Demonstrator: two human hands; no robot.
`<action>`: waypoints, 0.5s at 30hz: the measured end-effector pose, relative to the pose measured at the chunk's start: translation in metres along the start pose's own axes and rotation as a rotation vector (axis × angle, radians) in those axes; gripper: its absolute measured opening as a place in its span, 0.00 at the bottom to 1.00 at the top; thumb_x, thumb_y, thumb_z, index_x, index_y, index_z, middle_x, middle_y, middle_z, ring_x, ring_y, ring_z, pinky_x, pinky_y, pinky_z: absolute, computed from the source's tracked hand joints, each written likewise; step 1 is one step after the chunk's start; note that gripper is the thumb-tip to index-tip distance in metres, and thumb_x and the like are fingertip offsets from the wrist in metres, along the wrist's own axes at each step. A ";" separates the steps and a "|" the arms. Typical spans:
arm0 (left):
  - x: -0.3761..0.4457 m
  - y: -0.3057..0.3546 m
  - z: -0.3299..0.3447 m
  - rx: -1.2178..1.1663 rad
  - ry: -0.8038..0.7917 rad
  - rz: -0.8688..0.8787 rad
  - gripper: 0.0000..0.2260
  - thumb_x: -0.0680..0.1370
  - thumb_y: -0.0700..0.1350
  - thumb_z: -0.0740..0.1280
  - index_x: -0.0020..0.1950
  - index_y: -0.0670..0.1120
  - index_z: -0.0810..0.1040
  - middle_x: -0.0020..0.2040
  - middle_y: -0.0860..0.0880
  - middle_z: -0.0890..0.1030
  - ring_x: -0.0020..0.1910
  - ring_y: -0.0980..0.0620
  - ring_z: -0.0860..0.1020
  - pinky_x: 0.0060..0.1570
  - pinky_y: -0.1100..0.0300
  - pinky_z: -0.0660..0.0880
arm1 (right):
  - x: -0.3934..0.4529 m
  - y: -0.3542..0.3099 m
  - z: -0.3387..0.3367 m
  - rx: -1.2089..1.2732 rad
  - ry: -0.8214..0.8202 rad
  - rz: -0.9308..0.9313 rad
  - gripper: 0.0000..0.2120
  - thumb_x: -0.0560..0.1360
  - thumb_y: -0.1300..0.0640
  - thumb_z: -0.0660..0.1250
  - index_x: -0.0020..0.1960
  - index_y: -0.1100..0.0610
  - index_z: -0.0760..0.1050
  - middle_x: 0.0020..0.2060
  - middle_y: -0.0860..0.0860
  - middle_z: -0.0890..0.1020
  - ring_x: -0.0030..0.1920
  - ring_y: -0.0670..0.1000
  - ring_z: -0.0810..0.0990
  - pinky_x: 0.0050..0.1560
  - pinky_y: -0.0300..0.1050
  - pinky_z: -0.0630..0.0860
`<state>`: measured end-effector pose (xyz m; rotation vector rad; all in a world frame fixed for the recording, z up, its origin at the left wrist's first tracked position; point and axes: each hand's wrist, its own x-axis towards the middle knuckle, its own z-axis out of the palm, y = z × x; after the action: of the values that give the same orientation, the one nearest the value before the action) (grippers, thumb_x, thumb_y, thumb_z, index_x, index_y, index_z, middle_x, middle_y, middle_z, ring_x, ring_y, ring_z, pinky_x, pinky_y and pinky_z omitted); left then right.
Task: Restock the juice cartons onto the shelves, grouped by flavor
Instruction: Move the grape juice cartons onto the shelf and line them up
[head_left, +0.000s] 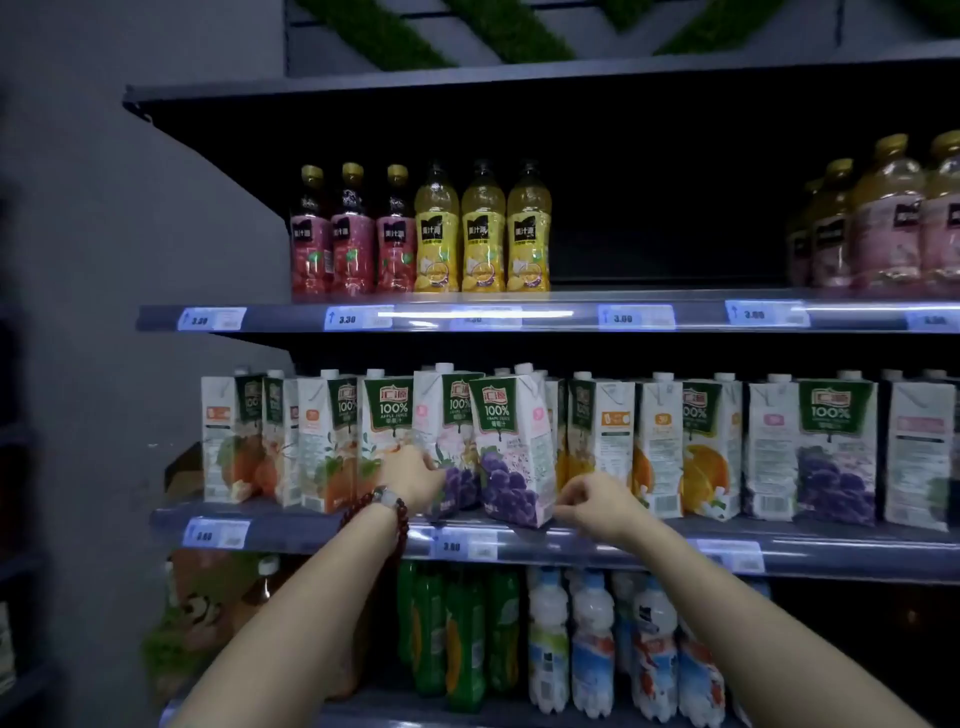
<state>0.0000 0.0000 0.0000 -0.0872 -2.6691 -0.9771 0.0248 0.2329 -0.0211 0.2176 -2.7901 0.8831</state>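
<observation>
A row of white juice cartons with green tops fills the middle shelf (322, 525). At its front centre a grape carton (511, 447) stands tilted, with a second grape carton (451, 431) just left of it. My left hand (410, 475), with a bead bracelet on the wrist, reaches to the lower part of that second grape carton, and its fingers are hidden between the cartons. My right hand (595, 501) hovers at the tilted carton's lower right corner, fingers curled, holding nothing. Apple cartons (387, 415), peach-coloured cartons (234, 431) and orange cartons (701, 447) stand alongside.
The upper shelf holds red bottles (353, 234), yellow bottles (483, 234) and pink-labelled bottles (883, 218), with a dark gap between them. Below are green bottles (457, 634) and white-blue bottles (592, 644). A grey wall bounds the shelves on the left.
</observation>
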 end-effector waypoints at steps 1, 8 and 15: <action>0.006 -0.004 -0.001 -0.017 0.037 -0.012 0.09 0.80 0.44 0.63 0.49 0.38 0.78 0.41 0.46 0.80 0.32 0.53 0.76 0.31 0.65 0.72 | 0.008 0.000 0.007 0.017 0.050 0.011 0.09 0.75 0.52 0.69 0.51 0.56 0.79 0.45 0.50 0.82 0.45 0.48 0.80 0.52 0.48 0.79; 0.053 -0.027 0.011 -0.112 0.114 0.024 0.26 0.75 0.57 0.69 0.61 0.38 0.67 0.52 0.41 0.78 0.44 0.47 0.81 0.43 0.52 0.81 | 0.046 -0.011 0.045 0.132 0.298 0.158 0.38 0.67 0.36 0.71 0.66 0.59 0.64 0.57 0.55 0.75 0.55 0.55 0.76 0.55 0.53 0.77; 0.078 -0.033 0.040 -0.321 0.261 0.062 0.28 0.69 0.57 0.74 0.58 0.41 0.67 0.52 0.43 0.75 0.41 0.52 0.75 0.32 0.66 0.72 | 0.070 -0.014 0.054 0.408 0.351 0.135 0.40 0.63 0.41 0.77 0.66 0.57 0.64 0.58 0.52 0.78 0.54 0.51 0.79 0.54 0.49 0.80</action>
<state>-0.0897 -0.0027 -0.0264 -0.1025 -2.2458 -1.2916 -0.0482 0.1849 -0.0395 -0.0640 -2.3023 1.3716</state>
